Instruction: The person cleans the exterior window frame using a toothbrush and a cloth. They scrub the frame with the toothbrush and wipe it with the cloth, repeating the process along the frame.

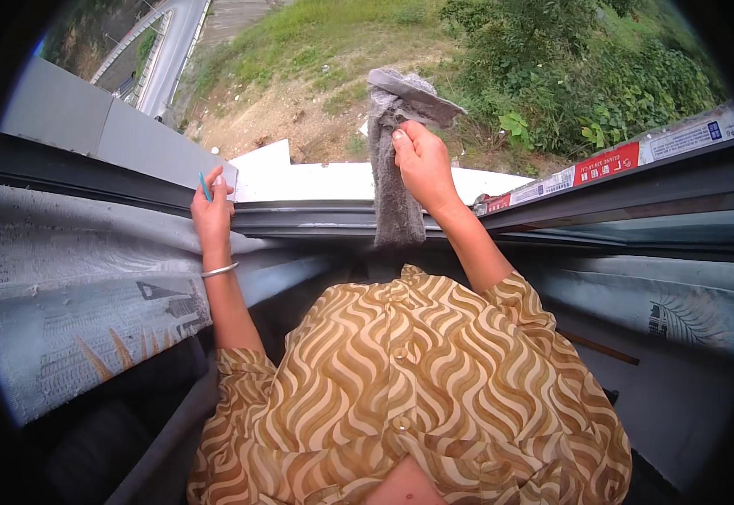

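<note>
My right hand [423, 161] is closed on a grey fluffy cloth [398, 202], bunched at its top and hanging down over the window's bottom track. A flat grey band crosses the cloth's upper end. At the left side of the open window, my left hand [212, 205] holds a thin blue stick-like object [204, 187] between its fingers; what it is, I cannot tell. A silver bangle [220, 270] circles the left wrist.
The dark window frame [304, 218] runs across in front, with a white ledge [329, 183] beyond. Patterned curtains [95, 303] hang at both sides. A right-hand frame bar carries printed red and white film [606, 165]. Far below outside lie grass, bushes and a road [168, 60].
</note>
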The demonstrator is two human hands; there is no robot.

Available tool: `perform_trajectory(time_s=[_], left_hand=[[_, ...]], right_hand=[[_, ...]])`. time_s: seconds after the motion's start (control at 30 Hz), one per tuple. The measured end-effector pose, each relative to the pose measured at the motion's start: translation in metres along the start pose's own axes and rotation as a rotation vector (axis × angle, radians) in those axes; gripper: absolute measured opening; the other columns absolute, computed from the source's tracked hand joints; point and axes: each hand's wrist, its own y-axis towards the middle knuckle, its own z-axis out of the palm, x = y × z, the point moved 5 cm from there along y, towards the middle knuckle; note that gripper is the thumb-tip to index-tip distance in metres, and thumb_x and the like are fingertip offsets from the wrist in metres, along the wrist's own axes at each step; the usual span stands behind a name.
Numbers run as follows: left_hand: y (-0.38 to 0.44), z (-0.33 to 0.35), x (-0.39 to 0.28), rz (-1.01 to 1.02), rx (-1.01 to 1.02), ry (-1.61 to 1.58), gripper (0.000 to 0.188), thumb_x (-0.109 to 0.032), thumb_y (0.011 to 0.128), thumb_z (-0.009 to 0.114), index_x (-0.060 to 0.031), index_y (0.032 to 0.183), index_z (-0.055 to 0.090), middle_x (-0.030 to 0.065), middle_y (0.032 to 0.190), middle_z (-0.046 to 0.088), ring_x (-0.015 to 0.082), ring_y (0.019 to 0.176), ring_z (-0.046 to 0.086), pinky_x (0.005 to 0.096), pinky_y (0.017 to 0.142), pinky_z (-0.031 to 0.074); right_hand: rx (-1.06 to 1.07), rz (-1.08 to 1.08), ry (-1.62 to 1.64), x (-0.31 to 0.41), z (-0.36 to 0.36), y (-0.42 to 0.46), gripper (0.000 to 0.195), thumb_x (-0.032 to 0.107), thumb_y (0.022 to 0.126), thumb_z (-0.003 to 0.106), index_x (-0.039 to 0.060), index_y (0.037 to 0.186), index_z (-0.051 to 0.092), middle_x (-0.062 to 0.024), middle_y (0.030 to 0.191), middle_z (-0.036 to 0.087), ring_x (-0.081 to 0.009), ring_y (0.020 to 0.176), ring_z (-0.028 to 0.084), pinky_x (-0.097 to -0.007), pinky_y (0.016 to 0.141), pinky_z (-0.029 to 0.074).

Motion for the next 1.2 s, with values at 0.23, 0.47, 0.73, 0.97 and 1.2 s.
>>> perform_trajectory(time_s=[0.23,0.47,0.73,0.97,1.2], left_hand=[[-0.065,-0.039,0.006,-0.073,-0.124,-0.086,0.029,-0.015,0.099,0.058,-0.0019,0.125,0.061,0.0019,0.080,0.057,0.0045,0.056,0.044,0.0194,0.049,0.037],[-0.083,-0.045,0.034,-0.159,-0.143,-0.100,0.028,-0.015,0.099,0.057,-0.0024,0.124,0.061,0.0018,0.080,0.057,0.0042,0.055,0.044,0.0194,0.050,0.037],[-0.085,-0.044,0.068,-0.266,-0.138,-0.111,0.031,-0.012,0.099,0.056,-0.0018,0.127,0.059,0.0013,0.079,0.057,0.0046,0.054,0.045,0.0194,0.047,0.037],[-0.050,-0.029,0.118,-0.231,-0.008,0.159,0.040,-0.017,0.096,0.056,-0.0087,0.135,0.057,0.0135,0.096,0.067,0.0181,0.070,0.061,0.0300,0.063,0.049],[-0.039,0.010,0.124,0.013,0.130,0.606,0.042,-0.019,0.094,0.055,-0.0067,0.134,0.056,0.0199,0.108,0.062,0.0393,0.099,0.060,0.0437,0.086,0.048]], right_hand=[[0.542,-0.178,-0.334,0.000,0.129,-0.039,0.020,0.024,0.095,0.053,0.0065,0.098,0.061,-0.0215,0.082,0.068,-0.0429,0.081,0.065,-0.0532,0.072,0.050],[0.750,-0.407,-0.524,-0.028,0.250,-0.044,0.017,0.018,0.083,0.057,0.0028,0.088,0.061,-0.0198,0.075,0.067,-0.0392,0.073,0.067,-0.0495,0.065,0.052],[0.894,-0.625,-0.807,-0.012,0.331,-0.049,0.015,0.022,0.081,0.063,0.0137,0.080,0.075,-0.0050,0.078,0.072,-0.0214,0.074,0.071,-0.0366,0.060,0.054],[0.952,-0.516,-0.892,-0.022,0.338,-0.057,0.020,0.029,0.084,0.065,0.0121,0.084,0.076,-0.0072,0.086,0.073,-0.0226,0.082,0.072,-0.0364,0.067,0.057],[0.840,-0.454,-0.873,-0.037,0.266,-0.058,0.014,0.019,0.077,0.067,0.0073,0.076,0.074,-0.0117,0.077,0.071,-0.0267,0.073,0.072,-0.0393,0.064,0.057]])
